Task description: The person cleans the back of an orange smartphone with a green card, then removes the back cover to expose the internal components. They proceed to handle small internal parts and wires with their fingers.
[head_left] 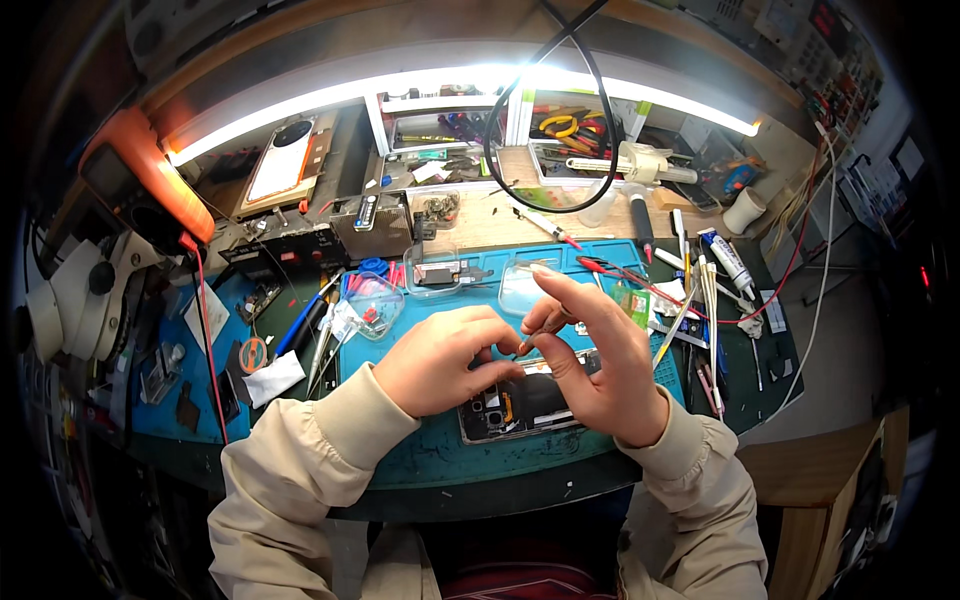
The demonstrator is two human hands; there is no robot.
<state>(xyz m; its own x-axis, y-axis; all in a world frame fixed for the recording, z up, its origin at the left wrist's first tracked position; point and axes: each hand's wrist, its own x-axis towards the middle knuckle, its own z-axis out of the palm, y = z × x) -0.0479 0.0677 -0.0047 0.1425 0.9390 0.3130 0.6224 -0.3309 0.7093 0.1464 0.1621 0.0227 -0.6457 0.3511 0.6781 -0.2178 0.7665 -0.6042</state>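
Above an opened phone (480, 425) lying on a blue-green work mat (420, 460), both my hands meet. My left hand (450, 355) is closed, with thumb and forefinger pinched at the lower end of a small thin brownish piece (533, 341). My right hand (605, 360) grips the same piece between thumb and fingers, its forefinger raised. The piece is too small to name. The phone has its back off, showing camera modules at its left end and dark inner parts. My right hand covers part of its right side.
Beyond my hands stand clear plastic boxes (375, 305). Tweezers, swabs and a white tube (727, 262) lie at the right. An orange multimeter (150, 190) stands at the left, its red lead (207, 350) crossing the mat. A black cable loop (490, 130) hangs overhead.
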